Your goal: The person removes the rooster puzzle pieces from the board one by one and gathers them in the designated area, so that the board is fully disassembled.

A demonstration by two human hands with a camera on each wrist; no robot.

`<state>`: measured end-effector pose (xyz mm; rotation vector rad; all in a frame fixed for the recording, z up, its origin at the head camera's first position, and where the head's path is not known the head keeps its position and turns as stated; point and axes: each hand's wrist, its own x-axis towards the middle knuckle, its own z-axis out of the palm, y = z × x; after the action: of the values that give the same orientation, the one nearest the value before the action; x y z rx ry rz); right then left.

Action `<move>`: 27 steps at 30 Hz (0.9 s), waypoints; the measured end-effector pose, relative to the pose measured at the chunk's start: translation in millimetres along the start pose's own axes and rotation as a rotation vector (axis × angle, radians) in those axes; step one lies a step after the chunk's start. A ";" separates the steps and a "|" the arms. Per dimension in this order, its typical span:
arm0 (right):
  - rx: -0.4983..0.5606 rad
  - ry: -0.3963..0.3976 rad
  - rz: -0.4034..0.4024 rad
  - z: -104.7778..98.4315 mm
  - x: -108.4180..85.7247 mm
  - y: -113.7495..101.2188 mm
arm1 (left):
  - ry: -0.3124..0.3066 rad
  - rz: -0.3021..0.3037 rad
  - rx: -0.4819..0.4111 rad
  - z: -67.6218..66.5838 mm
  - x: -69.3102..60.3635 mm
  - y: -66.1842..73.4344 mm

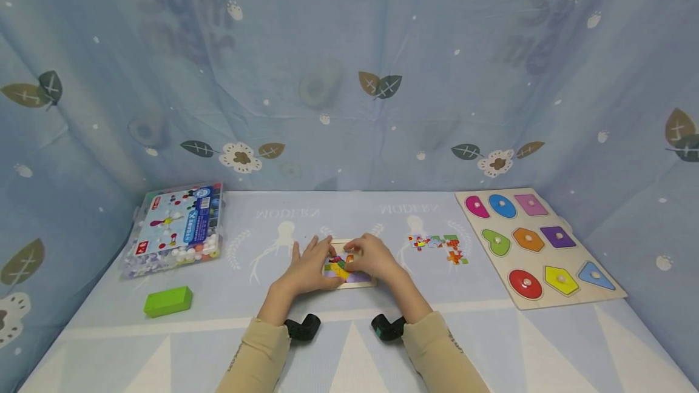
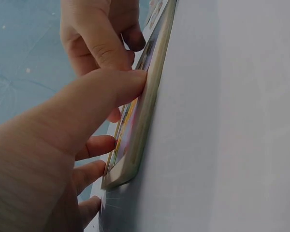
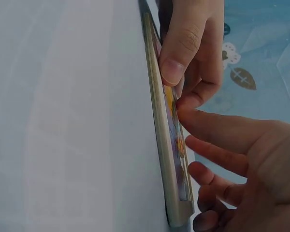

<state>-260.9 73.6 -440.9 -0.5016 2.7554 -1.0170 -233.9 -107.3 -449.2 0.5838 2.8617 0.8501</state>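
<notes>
Left hand: (image 1: 310, 268) fingers spread and fairly straight along the puzzle's left and far side; the thumb's tip rests on the near rim.
Right hand: (image 1: 374, 256) fingers loosely bent over the puzzle, thumb and index tips apart and at its surface; whether they press on one piece cannot be told.
Framed puzzle: (image 1: 364, 284) flat on the bench between the hands, a pale wooden rim around a picture with yellow, green and purple parts; the hands hide some of it.
Sleeves: beige on both arms, the left sleeve (image 1: 256, 353) and the right sleeve (image 1: 445, 353) ending at the wrists.
Wrist devices: a black one beside the left cuff (image 1: 303, 327), another beside the right cuff (image 1: 388, 327).
Loose pieces: (image 1: 455, 257) a small multicoloured group of jigsaw pieces to the right of the right hand, near the shape board.
Shape board: (image 1: 505, 267) wooden, far right, three rows of three knobbed shapes, among them a green heart, a red circle and a yellow pentagon.
Green block: (image 1: 168, 302) on the left, nearer the person than the bead box.
Bead box: (image 1: 175, 229) clear, labelled, tilted in view at the far left, white and coloured beads showing.
Bench: (image 1: 218, 356) pale cover with white triangles along the near part.
Curtain: (image 1: 327, 35) blue, printed with leaves and flowers, behind everything.
</notes>
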 end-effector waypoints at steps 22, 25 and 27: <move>0.198 -0.046 -0.023 -1.2 -2.2 -0.9 | -0.005 -0.010 0.004 0.0 -0.3 0.6; 0.263 -0.026 -0.026 -5.0 -3.0 -0.2 | -0.008 -0.009 0.001 -0.3 0.0 0.4; 0.305 -0.014 -0.019 -8.3 -3.4 1.1 | -0.008 -0.007 0.002 -0.3 0.3 -0.1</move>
<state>-260.2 80.6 -435.2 -0.4838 2.5204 -1.3998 -234.2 -107.4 -448.9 0.5756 2.8561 0.8424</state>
